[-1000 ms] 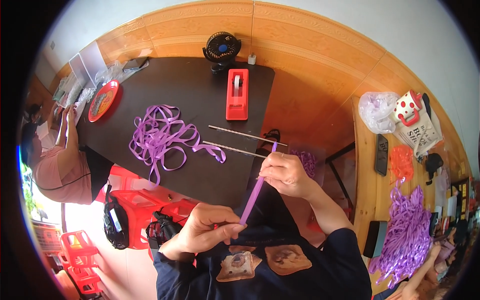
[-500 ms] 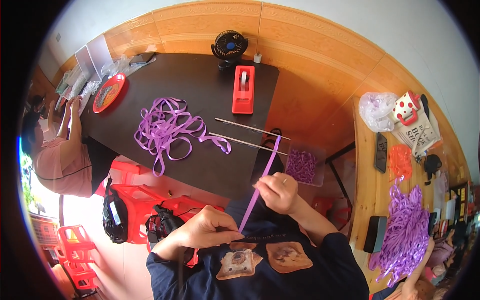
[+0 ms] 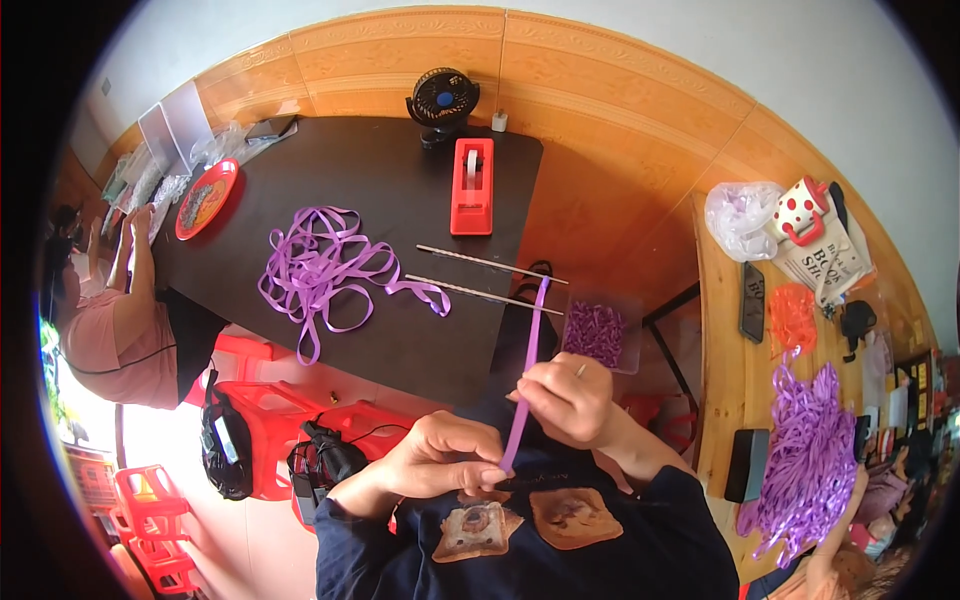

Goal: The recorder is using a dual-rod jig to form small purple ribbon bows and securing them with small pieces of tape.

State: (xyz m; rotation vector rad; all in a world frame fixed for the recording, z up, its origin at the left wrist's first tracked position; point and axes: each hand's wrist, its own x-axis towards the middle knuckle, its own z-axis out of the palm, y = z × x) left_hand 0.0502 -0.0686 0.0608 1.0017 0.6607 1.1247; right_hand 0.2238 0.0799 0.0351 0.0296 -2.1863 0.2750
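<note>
tabletop (image 3: 420,355); ribbon (image 3: 533,340) forward, across rods (image 3: 480,294)

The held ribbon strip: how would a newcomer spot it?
Find the dark table, then two thin rods jutting past its right edge. The purple strip runs from near their tips through the right hand to the left hand, nearly straight, unlike the tangled ribbon pile.

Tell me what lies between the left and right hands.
In the head view, a short stretch of flat purple ribbon spans from the left hand to the right hand.
</note>
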